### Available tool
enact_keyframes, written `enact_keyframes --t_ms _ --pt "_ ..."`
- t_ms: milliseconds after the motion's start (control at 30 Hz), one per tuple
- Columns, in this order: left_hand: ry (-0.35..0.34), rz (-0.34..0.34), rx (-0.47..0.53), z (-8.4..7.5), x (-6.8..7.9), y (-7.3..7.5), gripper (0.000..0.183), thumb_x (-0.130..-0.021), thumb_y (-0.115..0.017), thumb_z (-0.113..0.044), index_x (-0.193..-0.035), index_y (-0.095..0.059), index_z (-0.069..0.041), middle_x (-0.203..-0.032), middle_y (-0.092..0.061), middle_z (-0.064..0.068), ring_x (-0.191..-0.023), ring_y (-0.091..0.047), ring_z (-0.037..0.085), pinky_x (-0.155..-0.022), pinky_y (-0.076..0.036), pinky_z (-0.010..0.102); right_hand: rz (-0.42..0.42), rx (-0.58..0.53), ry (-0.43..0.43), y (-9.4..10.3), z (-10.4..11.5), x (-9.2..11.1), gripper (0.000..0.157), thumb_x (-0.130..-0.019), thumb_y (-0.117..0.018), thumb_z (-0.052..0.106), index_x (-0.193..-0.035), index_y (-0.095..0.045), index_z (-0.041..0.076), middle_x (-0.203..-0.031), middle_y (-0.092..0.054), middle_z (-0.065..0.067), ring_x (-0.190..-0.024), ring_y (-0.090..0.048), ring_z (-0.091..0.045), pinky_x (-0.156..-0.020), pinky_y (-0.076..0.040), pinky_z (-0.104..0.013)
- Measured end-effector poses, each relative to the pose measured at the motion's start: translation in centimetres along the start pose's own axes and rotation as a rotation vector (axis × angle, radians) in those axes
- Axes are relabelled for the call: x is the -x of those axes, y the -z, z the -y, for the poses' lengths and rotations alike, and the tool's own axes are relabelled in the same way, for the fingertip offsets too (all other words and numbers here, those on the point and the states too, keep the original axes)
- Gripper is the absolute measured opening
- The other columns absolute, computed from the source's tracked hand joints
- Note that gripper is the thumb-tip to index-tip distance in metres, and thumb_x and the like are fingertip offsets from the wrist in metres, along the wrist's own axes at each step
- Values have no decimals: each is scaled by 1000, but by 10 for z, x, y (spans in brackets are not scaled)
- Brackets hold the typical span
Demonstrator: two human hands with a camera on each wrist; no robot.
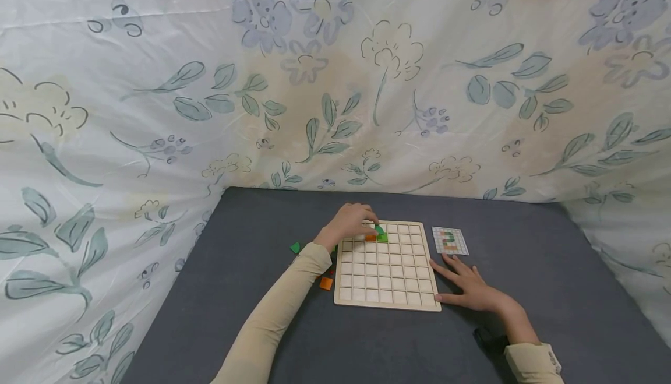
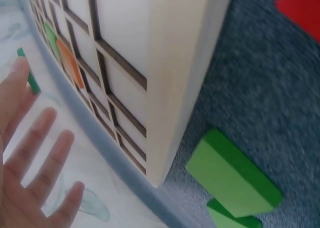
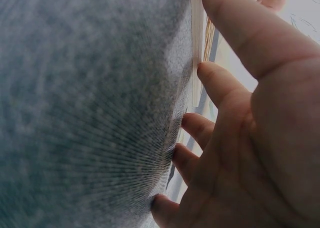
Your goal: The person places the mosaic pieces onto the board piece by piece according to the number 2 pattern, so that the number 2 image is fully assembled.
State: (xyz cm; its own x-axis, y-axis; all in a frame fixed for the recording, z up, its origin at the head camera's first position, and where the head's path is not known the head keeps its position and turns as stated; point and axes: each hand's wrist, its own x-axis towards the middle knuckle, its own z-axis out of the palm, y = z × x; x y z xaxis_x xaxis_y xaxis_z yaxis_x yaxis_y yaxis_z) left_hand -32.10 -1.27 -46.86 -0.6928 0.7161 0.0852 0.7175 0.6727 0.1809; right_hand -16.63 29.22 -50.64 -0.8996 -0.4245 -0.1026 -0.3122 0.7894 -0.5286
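Observation:
A pale wooden grid board [image 1: 385, 307] lies on the dark table. Above its far rows, my left hand [image 1: 350, 221] pinches a small green tile [image 1: 380, 229] between thumb and forefinger; the left wrist view shows this green tile [image 2: 32, 78] edge-on, with the other fingers spread. An orange tile [image 1: 370, 237] and a light green tile [image 1: 383, 237] sit side by side in the grid, just below that hand. My right hand [image 1: 469, 285] has its fingers spread, with thumb and forefinger touching the board's right edge. In the right wrist view, the right fingertips [image 3: 206, 68] meet that edge and the cloth.
A pattern card [image 1: 450, 240] with a coloured grid lies right of the board. Loose pieces lie to its left: a green piece [image 1: 295, 247], an orange piece [image 1: 326, 283], green blocks [image 2: 232, 173] and a red block [image 2: 302, 11]. A floral cloth [image 1: 325, 110] hangs behind the table.

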Motion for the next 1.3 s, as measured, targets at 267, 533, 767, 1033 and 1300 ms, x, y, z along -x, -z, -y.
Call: enact_keyframes --t_ms 267,533,767,1033,1300 --pt "-22 19 -24 -5 -5 -4 30 -83 -64 -46 -107 -69 -29 -106 -61 -9 -95 -57 11 -90 -46 35 3 -5 1 0 1 1 78 -81 -66 46 -145 -34 15 -149 -16 -28 -133 -9 -54 -95 -1 -76" --pt "-29 59 -65 -9 -11 -9 29 -84 -62 -47 -108 -68 -32 -107 -61 -9 -95 -57 11 -92 -45 36 5 -1 -2 1 3 1 78 -82 -65 47 -145 -33 14 -149 -16 -28 -134 -9 -54 -95 -1 -76" --pt "-48 53 -58 -12 -12 -11 29 -84 -62 -46 -107 -69 -31 -106 -62 -8 -91 -56 10 -90 -45 35 7 -2 -8 1 3 1 79 -81 -65 47 -145 -34 13 -149 -16 -28 -134 -9 -54 -95 -1 -76" --pt "-30 79 -72 -17 -18 -13 29 -84 -62 -47 -108 -68 -32 -106 -61 -9 -91 -56 8 -88 -45 33 10 1 -11 1 3 0 79 -81 -65 48 -145 -33 14 -149 -16 -27 -134 -9 -53 -95 -1 -76" --pt "-36 76 -109 -20 -22 -16 31 -82 -61 -51 -107 -68 -34 -101 -60 -10 -90 -56 7 -85 -45 30 14 -9 -11 2 4 1 78 -82 -65 46 -145 -33 13 -149 -16 -28 -134 -8 -54 -95 0 -75"
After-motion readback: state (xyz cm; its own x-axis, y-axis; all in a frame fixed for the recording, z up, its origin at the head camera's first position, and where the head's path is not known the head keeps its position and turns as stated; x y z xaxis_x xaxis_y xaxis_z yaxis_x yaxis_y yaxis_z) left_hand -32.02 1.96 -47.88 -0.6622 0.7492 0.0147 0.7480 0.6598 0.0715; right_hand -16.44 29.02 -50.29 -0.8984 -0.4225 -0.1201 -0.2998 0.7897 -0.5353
